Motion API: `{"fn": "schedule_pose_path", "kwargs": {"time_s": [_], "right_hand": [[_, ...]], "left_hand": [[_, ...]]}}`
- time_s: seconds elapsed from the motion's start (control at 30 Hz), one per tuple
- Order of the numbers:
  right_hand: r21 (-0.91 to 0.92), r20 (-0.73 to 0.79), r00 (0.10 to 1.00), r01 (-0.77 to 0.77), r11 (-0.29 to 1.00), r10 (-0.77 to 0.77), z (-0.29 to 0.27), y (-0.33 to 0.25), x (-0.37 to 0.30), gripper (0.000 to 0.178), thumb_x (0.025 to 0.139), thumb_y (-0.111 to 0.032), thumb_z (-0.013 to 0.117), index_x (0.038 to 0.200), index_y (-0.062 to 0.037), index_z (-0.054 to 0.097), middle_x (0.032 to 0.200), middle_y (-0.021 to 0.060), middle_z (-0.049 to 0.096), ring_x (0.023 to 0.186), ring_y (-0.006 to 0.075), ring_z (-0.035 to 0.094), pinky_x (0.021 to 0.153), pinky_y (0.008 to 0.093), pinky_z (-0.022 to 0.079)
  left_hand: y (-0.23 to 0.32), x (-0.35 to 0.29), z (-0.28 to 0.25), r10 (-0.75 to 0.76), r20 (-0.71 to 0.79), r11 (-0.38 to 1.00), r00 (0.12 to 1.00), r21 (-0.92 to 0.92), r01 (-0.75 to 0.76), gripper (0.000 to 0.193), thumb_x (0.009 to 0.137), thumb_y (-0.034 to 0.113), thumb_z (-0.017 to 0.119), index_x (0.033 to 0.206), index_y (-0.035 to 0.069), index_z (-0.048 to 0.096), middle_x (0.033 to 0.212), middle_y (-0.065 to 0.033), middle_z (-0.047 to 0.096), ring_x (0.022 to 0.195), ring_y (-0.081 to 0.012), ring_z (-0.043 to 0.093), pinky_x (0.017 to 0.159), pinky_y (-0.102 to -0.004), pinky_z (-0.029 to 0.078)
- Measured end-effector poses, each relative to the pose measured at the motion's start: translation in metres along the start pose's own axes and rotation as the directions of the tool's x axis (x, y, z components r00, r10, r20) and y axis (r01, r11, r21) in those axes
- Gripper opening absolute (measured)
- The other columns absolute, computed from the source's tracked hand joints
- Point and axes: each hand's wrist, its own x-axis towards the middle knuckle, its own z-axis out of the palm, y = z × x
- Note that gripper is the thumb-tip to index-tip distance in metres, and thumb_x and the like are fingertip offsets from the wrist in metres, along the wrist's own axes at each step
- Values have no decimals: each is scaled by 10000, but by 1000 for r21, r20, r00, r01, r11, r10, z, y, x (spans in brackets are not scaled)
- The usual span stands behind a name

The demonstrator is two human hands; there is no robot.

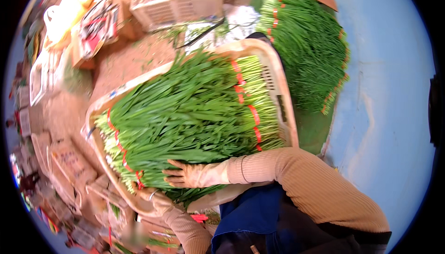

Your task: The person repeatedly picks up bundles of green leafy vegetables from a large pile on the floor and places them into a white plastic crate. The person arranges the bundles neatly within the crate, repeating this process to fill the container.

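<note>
Work area has a brown floor (153, 54) with a blue surface (375, 78) along the right side. The bundled greens (185, 110) lie inside a large pale crate (293, 136), set in two opposing rows: cut stem ends along the left and right sides, leaves overlapping in the middle. Orange-red bands (253, 113) tie the bundles near the stems. The right hand (185, 175), in a pale glove, rests palm down on the leaves near the front of the crate, fingers spread and closed around nothing. The left hand (160, 200) is at the crate's near left corner, beside the stem ends; its fingers are partly hidden, and whether it grips anything cannot be determined. Beyond the crate at upper right lies a second pile of greens (301, 50), similarly banded. A slatted basket (171, 8) stands on the far side, and cardboard boxes (72, 161) stand to the left
</note>
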Motion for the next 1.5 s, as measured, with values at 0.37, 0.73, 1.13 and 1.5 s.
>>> {"fn": "schedule_pose_path", "kwargs": {"time_s": [0.37,0.73,1.13,1.5], "right_hand": [[31,-48,985,166,986,-164,11,43,-50,858,826,-400,667,1495,-60,250,1601,149,138,1489,345,-16,1219,465,109],[713,-574,435,-152,685,694,-81,56,-336,601,913,-334,653,1361,23,471,1332,225,529,1205,407,528,1041,472,428],[635,732,-579,771,-52,359,247,81,-895,623,956,-447,575,1464,-132,400,1035,120,541,1240,311,498,1060,472,399],[623,764,-611,782,11,209,367,180,-1107,671,957,-495,520,1518,-191,310,1468,105,297,1336,294,321,1156,429,183]], "left_hand": [[-8,-20,53,431,-161,627,888,761,-166,491,998,331,497,1376,38,386,1367,-183,469,1218,-276,494,1024,-400,446],[-182,-175,193,448,783,-394,431,606,-691,584,1024,340,456,1482,11,306,1507,-228,339,1386,-369,348,1110,-445,327],[-396,-369,287,67,629,-276,775,758,-591,597,964,316,583,1444,18,390,1327,-321,473,1124,-457,535,995,-502,443],[-484,-394,352,432,269,-599,861,799,51,471,1012,262,507,1387,-16,443,1268,-233,555,1085,-328,585,944,-395,500]]}}
